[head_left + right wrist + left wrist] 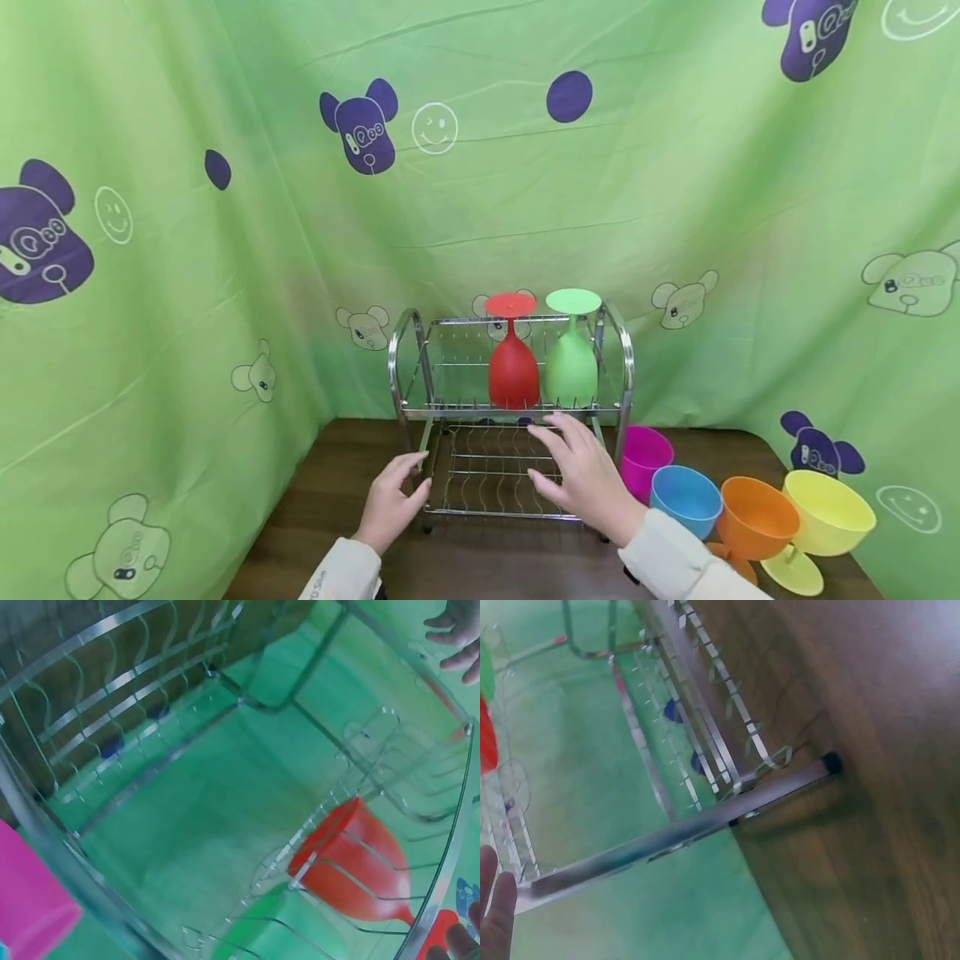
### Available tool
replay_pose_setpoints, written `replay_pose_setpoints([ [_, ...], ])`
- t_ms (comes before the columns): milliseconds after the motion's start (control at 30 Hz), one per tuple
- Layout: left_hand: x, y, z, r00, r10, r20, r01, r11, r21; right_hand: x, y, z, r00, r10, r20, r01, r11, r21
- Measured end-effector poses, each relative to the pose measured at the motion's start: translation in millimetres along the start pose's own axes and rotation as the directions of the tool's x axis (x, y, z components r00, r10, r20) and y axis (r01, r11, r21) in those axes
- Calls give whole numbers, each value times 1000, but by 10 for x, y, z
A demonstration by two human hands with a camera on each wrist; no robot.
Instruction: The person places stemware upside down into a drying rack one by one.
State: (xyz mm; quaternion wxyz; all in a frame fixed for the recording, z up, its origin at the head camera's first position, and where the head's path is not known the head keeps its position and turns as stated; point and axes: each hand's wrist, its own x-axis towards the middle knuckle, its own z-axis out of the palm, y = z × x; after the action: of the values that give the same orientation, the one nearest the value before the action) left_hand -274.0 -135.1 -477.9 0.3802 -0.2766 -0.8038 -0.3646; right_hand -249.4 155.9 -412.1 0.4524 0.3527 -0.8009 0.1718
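Note:
A red goblet (513,371) and a light green goblet (572,367) stand upside down, side by side, on the upper tier of a chrome dish rack (517,412). My right hand (588,479) hovers in front of the rack, just below the green goblet, its fingers spread and holding nothing. By the rack's left front post, my left hand (393,500) has its thumb and fingers apart with nothing between them. The right wrist view shows the red goblet (360,862) and the green goblet (281,930) through the rack's wires.
Right of the rack, a magenta cup (645,458), a blue cup (686,500), an orange goblet (757,521) and a yellow goblet (828,517) stand upright on the dark wooden table (300,517). A green patterned cloth (480,208) hangs behind and on both sides.

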Motion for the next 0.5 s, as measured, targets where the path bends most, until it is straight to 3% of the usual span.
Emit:
replay_pose_setpoints([
  [200,-130,47,78,992,54,116,-59,997,40,-292,-89,-69,996,62,68,-62,998,-5],
  [500,-310,91,144,956,136,259,-163,983,87,-752,0,-211,967,171,187,-164,985,-53],
])
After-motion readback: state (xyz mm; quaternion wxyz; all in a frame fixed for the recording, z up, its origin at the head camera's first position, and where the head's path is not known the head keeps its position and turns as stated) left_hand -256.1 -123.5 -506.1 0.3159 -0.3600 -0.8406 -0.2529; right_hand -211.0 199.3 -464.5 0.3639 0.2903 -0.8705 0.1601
